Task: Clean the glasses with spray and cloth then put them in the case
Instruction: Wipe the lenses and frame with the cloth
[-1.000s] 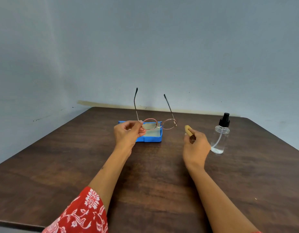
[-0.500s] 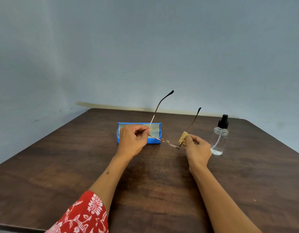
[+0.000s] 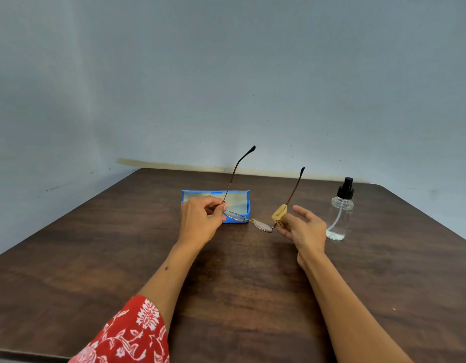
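Tipped flat since the frame of a second ago, when they were held up with lenses facing the wearer, the glasses [image 3: 248, 220] are now held level above the bench [image 3: 101, 258], lenses nearly edge-on and both temple arms pointing up and away. They are carried between the two hands, just in front of the open blue case [image 3: 186, 199], which sits on the bench behind them.

The left lens rim is pinched by the left hand [image 3: 200, 222], thumb and curled fingers closed on the thin metal near the hinge. The folded tan cloth [image 3: 279, 215] is pinched against the right end of the frame by the right hand [image 3: 303, 230], thumb and forefinger pressed together on it while the remaining fingers are spread loosely outward.

A light, springy wire frame is suggested, with fragile lenses that smear easily; it is best taken by the rim edge or hinge, never the lens face, and pressure through the cloth should be gentle to avoid bending it.

Well to the right, a clear spray bottle [image 3: 340, 218] with a black nozzle is stood upright on the bench. A red patterned sleeve [image 3: 127, 334] is seen on the left arm.
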